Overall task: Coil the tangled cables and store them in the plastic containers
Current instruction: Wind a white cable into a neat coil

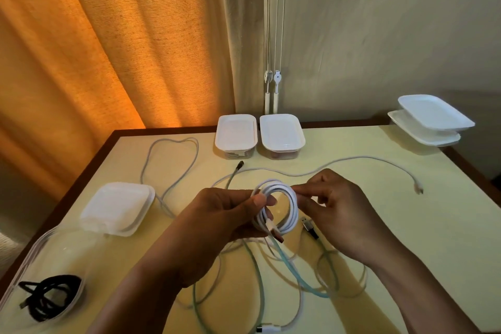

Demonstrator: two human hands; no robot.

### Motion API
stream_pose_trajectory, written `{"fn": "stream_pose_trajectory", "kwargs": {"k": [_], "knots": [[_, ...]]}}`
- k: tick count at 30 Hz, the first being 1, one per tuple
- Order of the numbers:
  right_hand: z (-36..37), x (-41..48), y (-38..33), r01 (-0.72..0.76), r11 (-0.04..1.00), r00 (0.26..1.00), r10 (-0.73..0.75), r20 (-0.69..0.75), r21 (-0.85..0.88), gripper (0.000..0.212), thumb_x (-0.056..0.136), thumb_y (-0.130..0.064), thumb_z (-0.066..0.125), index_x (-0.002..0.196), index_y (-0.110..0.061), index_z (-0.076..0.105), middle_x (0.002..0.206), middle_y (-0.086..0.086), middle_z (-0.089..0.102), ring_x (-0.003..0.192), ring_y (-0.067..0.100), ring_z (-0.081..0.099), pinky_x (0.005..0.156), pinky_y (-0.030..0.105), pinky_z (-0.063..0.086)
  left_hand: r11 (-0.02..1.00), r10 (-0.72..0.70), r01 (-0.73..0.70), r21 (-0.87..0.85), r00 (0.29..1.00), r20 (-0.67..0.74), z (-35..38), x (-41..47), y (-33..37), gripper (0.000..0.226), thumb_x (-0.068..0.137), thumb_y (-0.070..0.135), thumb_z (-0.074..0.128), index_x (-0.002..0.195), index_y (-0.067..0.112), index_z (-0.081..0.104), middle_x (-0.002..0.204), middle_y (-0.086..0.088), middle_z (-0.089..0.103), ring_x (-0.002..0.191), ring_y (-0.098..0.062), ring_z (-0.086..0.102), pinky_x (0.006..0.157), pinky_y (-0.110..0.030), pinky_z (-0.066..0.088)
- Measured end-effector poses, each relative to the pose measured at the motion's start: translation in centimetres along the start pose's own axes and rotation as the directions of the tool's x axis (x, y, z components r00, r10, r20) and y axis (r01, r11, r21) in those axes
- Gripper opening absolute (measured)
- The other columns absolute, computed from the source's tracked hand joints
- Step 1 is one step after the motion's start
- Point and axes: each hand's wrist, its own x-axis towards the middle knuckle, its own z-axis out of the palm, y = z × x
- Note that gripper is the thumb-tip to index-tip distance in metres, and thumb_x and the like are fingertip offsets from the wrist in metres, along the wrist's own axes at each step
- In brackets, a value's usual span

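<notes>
Coiling stage, partly complete: a white cable coil [275,209], wound into several round loops, is held above the middle of the pale yellow table [406,225]. Its left side is pinched between the thumb and fingers of the left hand [225,214], and its upper right edge is pinched by the fingertips of the right hand [339,206]; neither hand is open. A short tail with a connector hangs from the coil's lower edge, so the winding is judged nearly finished, with storage not yet done. A black cable [51,295] is already laid, loosely coiled, in the open clear plastic tub [35,249] at the near left. A pair of lidded clear plastic containers [235,131] stands side by side at the far edge; contents are glimpsed through the walls but cannot be identified. A pale green cable [309,276] and loose white cables [168,160] are left tangled on the table, under and beyond the hands. A closed frosted plastic container [119,207] sits at the left, and a stack of white plastic trays or lids [433,119] at the far right corner. A lid is judged to need removal before the coil is stored
</notes>
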Motion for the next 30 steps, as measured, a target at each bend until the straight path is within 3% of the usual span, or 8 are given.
{"fn": "stream_pose_trajectory", "kwargs": {"k": [6,9,12,16,20,24,28,30], "knots": [[0.1,-0.2,-0.3,-0.142,0.971,0.985,0.119,0.127,0.194,0.016,0.093,-0.020,0.070,0.088,-0.027,0.083,0.069,-0.014,0.070,0.062,0.002,0.061,0.061,0.014,0.043,0.971,0.082,-0.058,0.232,0.992,-0.095,0.4,-0.2,0.2,0.032,0.085,0.038,0.064,0.104,0.019,0.081,0.097,-0.005,0.080,0.095,-0.023,0.077,0.099,-0.044,0.056],[0.6,-0.1,-0.8,-0.305,0.758,0.951,0.268,0.151,0.576,0.011,0.090,-0.005,0.071,0.092,-0.008,0.081,0.077,0.016,0.076,0.063,0.027,0.071,0.061,0.026,0.057,0.970,0.077,-0.052,0.239,0.992,-0.097,0.6,-0.2,0.3,0.025,0.083,0.038,0.066,0.092,0.024,0.084,0.094,-0.004,0.080,0.091,-0.022,0.078,0.097,-0.044,0.057],[0.7,0.1,-1.0,-0.347,0.575,0.930,0.312,0.194,0.741,0.009,0.086,-0.002,0.070,0.088,0.000,0.078,0.082,0.023,0.075,0.065,0.026,0.069,0.058,0.026,0.056,0.967,0.058,-0.032,0.254,0.994,-0.095,0.8,-0.2,0.3,0.017,0.094,0.026,0.065,0.095,0.023,0.082,0.093,-0.004,0.080,0.089,-0.021,0.078,0.094,-0.042,0.059],[1.2,0.2,-0.9,-0.414,0.470,0.903,0.320,0.286,0.780,0.030,0.068,-0.016,0.075,0.092,0.001,0.078,0.094,0.037,0.067,0.077,0.034,0.054,0.078,0.045,0.044,0.971,0.040,-0.014,0.238,0.994,-0.102,0.8,-0.1,0.3,0.018,0.093,0.025,0.067,0.098,0.017,0.083,0.093,-0.007,0.080,0.089,-0.024,0.078,0.093,-0.043,0.060],[1.3,0.2,-0.9,-0.449,0.388,0.885,0.319,0.340,0.804,0.020,0.077,-0.006,0.072,0.096,-0.004,0.076,0.079,0.016,0.059,0.063,0.022,0.042,0.069,0.039,0.032,0.980,0.043,-0.020,0.198,0.993,-0.110,0.7,-0.1,0.4,0.022,0.085,0.027,0.069,0.093,0.012,0.082,0.093,-0.007,0.080,0.087,-0.025,0.078,0.089,-0.040,0.061],[1.0,-0.1,-1.2,-0.415,0.355,0.908,0.215,0.359,0.838,0.039,0.071,-0.010,0.072,0.109,-0.007,0.074,0.099,0.023,0.064,0.093,0.033,0.043,0.082,0.047,0.028,0.984,0.060,-0.040,0.175,0.992,-0.112,0.6,-0.1,0.7,0.020,0.091,0.022,0.067,0.099,0.011,0.080,0.093,-0.007,0.080,0.087,-0.024,0.078,0.082,-0.031,0.063],[0.6,-0.7,-1.7,-0.413,0.269,0.910,0.086,0.406,0.870,0.057,0.068,-0.015,0.075,0.123,-0.011,0.064,0.101,0.019,0.066,0.100,0.033,0.049,0.085,0.042,0.035,0.989,0.085,-0.063,0.134,0.983,-0.164,0.3,0.0,0.7,0.028,0.080,0.029,0.068,0.095,0.008,0.080,0.090,-0.013,0.079,0.085,-0.026,0.078,0.079,-0.031,0.064],[0.8,-1.1,-2.1,-0.336,0.352,0.934,0.007,0.356,0.874,0.070,0.068,-0.010,0.080,0.130,-0.021,0.050,0.102,0.019,0.070,0.097,0.029,0.061,0.091,0.041,0.046,0.990,0.085,-0.063,0.127,0.981,-0.177,0.2,0.1,0.7,0.031,0.077,0.032,0.069,0.093,0.007,0.080,0.089,-0.013,0.079,0.085,-0.027,0.078,0.078,-0.031,0.064]]}}
